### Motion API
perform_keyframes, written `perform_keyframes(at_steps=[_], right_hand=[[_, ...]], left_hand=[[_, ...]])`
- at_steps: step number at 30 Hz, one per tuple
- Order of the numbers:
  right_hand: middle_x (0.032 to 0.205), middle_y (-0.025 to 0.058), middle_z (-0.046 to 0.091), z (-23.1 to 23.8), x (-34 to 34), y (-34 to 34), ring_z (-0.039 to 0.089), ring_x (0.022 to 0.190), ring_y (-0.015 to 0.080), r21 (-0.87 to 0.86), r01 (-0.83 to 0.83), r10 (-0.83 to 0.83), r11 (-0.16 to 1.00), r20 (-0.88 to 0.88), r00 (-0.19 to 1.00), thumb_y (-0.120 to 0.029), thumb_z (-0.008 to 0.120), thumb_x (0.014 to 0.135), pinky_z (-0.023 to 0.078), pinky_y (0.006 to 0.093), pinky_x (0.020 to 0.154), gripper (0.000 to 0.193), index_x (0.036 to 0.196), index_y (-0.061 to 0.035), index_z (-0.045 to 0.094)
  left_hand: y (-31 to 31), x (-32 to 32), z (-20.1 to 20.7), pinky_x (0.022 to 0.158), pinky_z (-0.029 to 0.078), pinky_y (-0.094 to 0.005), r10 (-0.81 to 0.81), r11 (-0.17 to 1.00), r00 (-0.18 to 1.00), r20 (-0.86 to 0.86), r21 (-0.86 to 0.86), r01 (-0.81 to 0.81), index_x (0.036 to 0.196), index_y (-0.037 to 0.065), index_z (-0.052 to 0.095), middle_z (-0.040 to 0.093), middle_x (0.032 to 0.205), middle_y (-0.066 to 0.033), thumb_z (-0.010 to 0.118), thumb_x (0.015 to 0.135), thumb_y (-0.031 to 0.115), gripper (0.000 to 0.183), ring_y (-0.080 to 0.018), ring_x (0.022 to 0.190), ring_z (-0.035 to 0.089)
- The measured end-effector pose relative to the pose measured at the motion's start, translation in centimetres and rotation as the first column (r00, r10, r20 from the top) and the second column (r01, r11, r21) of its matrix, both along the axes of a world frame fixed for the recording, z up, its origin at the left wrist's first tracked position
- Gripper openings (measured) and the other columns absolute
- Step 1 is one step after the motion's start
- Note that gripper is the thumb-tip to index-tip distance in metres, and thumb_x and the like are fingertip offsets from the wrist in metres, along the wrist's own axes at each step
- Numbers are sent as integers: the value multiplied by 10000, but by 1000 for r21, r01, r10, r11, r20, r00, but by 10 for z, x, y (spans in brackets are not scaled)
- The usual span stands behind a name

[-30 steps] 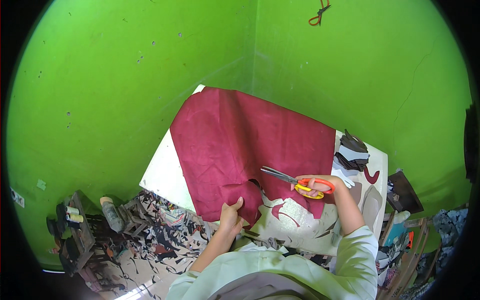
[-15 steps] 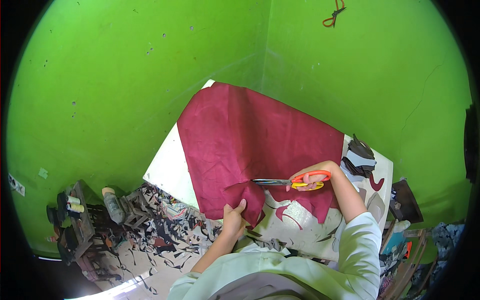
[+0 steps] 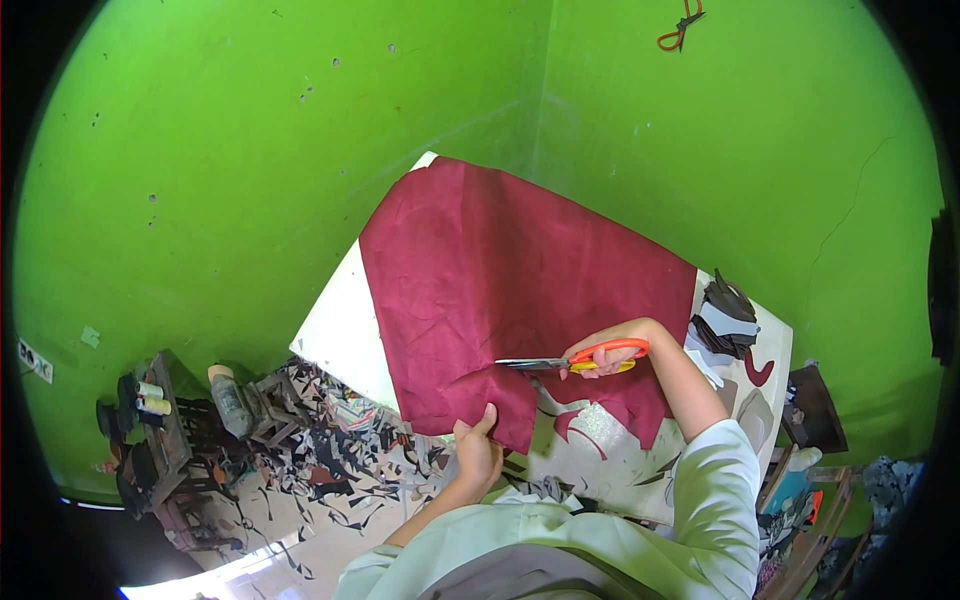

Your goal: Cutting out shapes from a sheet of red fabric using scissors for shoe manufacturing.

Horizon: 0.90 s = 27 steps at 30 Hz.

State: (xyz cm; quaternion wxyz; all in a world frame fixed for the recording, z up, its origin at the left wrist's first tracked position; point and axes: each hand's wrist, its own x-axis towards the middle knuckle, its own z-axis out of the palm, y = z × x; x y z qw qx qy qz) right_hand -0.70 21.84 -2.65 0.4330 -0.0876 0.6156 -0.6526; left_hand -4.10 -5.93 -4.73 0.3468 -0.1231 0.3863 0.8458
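A large dark red sheet of material (image 3: 585, 270), cloth or leather-like, is spread over the white table (image 3: 338, 325). My left hand (image 3: 478, 455) grips its near edge, thumb on top and fingers hidden underneath. In my right hand (image 3: 602, 358) are scissors (image 3: 535, 364) with an orange and a yellow handle loop. Their blades point left, into the sheet where a cut edge runs, a little beyond my left hand. A curved red offcut (image 3: 583, 433) lies on the table just right of the sheet's cut flap.
Dark and grey cut pieces (image 3: 727, 318) are stacked at the table's right, beside a curved red scrap (image 3: 760, 373). Scraps (image 3: 335, 475) litter the floor at left, near a wooden stand with thread spools (image 3: 153, 398) and a bottle (image 3: 230, 402). Green walls meet behind; orange-handled scissors (image 3: 682, 28) hang there.
The scissors and my right hand have shifted slightly left along the sheet. The flap by my left hand now lies flatter, its edge hanging straighter. The whole view has tilted a little.
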Motion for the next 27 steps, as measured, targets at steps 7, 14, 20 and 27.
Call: perform_keyframes(at_steps=[7, 14, 20, 27], right_hand=[[731, -17, 401, 6, 4, 12, 332, 522, 25, -38, -19, 21, 999, 54, 998, -564, 443, 800, 303, 154, 459, 637, 1162, -41, 416], [742, -25, 394, 10, 7, 9, 335, 535, 24, -98, 34, -26, 995, 89, 996, -568, 468, 785, 301, 149, 466, 650, 1166, -44, 411], [769, -18, 410, 5, 39, 14, 357, 593, 20, 0, 134, -134, 991, -49, 990, -392, 501, 783, 302, 144, 489, 511, 1149, -47, 409], [768, 10, 440, 14, 110, -1, 353, 484, 12, 36, 753, -743, 657, 198, 639, -3, 455, 785, 264, 114, 386, 275, 1056, -45, 424]], left_hand=[[-3, -8, -8, 857, 434, -382, -25, 999, 999, -31, 30, 26, 1085, 48, 464, 544, 1064, -86, 479, 828, 2, 262, -219, 985, 528], [0, -9, -5, 867, 423, -357, -105, 994, 992, -73, 30, 108, 1136, 38, 433, 539, 1075, -87, 464, 832, -8, 308, -210, 992, 524], [9, -20, 9, 787, 473, -360, -183, 976, 979, -92, 103, 192, 1138, 88, 396, 468, 1133, -109, 469, 796, -37, 371, -205, 947, 534], [44, -29, 15, 881, 419, -428, -427, 833, 891, -153, 317, 454, 955, 121, 423, 447, 1080, -117, 414, 835, 127, 120, -269, 1008, 495]])
